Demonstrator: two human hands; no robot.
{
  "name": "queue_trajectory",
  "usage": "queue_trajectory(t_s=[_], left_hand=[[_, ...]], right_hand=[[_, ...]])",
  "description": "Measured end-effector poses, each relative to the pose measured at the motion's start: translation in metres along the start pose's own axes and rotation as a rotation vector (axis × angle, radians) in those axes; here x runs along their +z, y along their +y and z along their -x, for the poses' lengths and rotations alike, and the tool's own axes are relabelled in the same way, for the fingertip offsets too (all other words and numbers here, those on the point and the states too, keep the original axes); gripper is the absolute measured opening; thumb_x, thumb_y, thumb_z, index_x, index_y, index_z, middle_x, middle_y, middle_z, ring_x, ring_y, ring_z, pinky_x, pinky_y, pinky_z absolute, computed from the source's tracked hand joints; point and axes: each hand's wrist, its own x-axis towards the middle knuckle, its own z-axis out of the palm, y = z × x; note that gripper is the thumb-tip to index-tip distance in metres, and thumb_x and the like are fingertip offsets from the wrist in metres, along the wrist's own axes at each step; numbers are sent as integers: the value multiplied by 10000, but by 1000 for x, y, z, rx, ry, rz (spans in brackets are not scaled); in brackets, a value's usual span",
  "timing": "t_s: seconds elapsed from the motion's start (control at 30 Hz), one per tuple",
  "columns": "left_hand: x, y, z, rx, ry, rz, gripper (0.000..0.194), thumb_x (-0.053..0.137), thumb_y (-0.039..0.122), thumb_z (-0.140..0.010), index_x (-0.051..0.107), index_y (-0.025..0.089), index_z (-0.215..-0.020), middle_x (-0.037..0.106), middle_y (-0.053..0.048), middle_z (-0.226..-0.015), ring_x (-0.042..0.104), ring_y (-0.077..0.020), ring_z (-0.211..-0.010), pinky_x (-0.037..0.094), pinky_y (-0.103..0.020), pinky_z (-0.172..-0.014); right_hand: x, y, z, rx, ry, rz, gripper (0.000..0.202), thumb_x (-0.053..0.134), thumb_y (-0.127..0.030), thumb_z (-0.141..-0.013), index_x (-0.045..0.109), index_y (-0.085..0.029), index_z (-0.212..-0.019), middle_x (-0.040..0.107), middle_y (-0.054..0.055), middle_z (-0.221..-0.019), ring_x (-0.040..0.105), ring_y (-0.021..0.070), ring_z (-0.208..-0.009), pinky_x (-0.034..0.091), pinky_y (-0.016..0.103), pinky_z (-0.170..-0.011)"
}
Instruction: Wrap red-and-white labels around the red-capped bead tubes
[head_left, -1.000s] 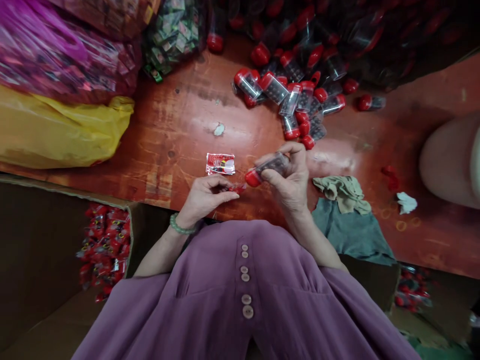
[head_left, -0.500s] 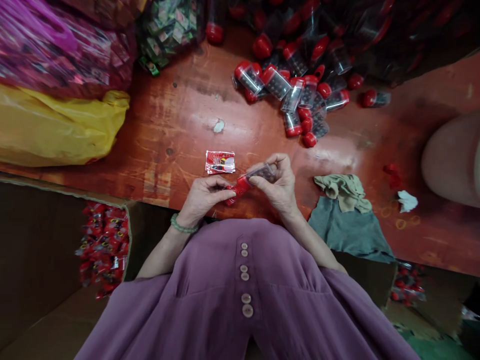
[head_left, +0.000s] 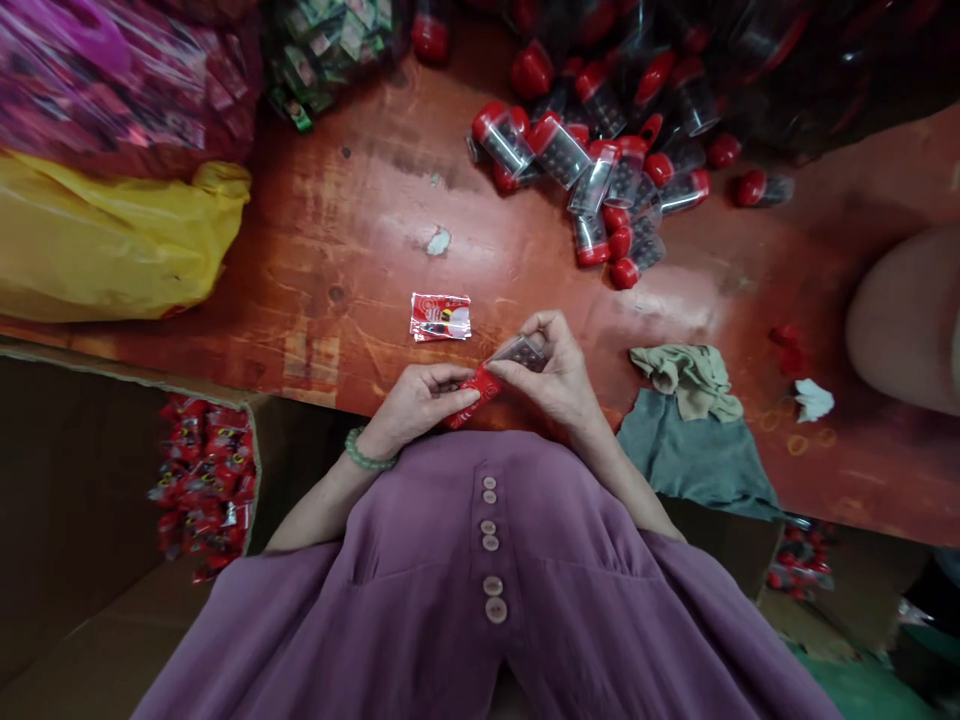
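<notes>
1. Where the near edge of the counter (head_left: pixel 360 260) meets the purple shirt, both hands come together over one small tube (head_left: pixel 517 353) with a red cap.
2. The right hand (head_left: pixel 559 375) has its fingers closed around the clear body of the tube, which lies tilted, cap end pointing left and near.
3. The left hand (head_left: pixel 420 400) pinches a red wrapper (head_left: pixel 469 392) between thumb and fingers, right at the tube's cap (the cap itself is mostly hidden by it).
4. A flat red-and-white packet (head_left: pixel 440 317) lies on the counter just beyond the hands, touching neither.
5. Farther off, to the right, a heap of red-capped tubes (head_left: pixel 600 180) is scattered about.
6. A crumpled cloth (head_left: pixel 686 375) rests on a grey-green one, right of the right hand.
7. At the far left sits a yellow bag (head_left: pixel 105 240).
8. Near left, below the counter, a cardboard box (head_left: pixel 67 480) holds red packets (head_left: pixel 202 490).
</notes>
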Motion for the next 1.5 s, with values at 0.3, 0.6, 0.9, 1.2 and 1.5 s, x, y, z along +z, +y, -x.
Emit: queue_trajectory(t_s=[0.3,0.6,0.9,1.2,1.5], left_hand=[[0,-5,2,-26,-8,1,312,785,416,-761,782,170,-954,767,-43,-846,636,-103,-662,495,-215,-634],[7,-2,1,164,90,-231,233,717,390,-810,785,178,-879,777,-43,-825,687,-156,-728,539,-255,-707],[0,-2,-3,105,-96,-292,243,691,401,-835,787,178,-823,754,-19,-745,650,-136,-645,487,-236,-627],[-8,2,1,25,77,319,545,852,591,-618,754,172,-954,775,-80,-875,725,-167,-741,576,-253,-679],[18,-2,-9,72,292,403,378,894,470,-613,738,147,-731,724,-22,-671,650,-95,-621,547,-225,-663]], right_hand=[[0,-2,6,-70,-106,189,224,749,-317,-819,598,-227,-957,666,-37,-806,600,103,-691,477,251,-660],[-14,-7,-1,2,-307,247,228,734,-397,-838,632,-194,-819,583,-53,-668,472,83,-582,375,221,-556],[-26,-5,-4,-123,-614,316,263,690,-354,-891,738,-235,-1120,717,25,-906,653,146,-784,515,284,-733],[-3,12,6,45,-119,13,274,678,-446,-879,727,-249,-1065,688,-6,-896,592,104,-682,520,233,-570],[22,9,-3,-168,20,189,258,589,-423,-940,679,-235,-1091,704,30,-981,646,156,-862,553,335,-842]])
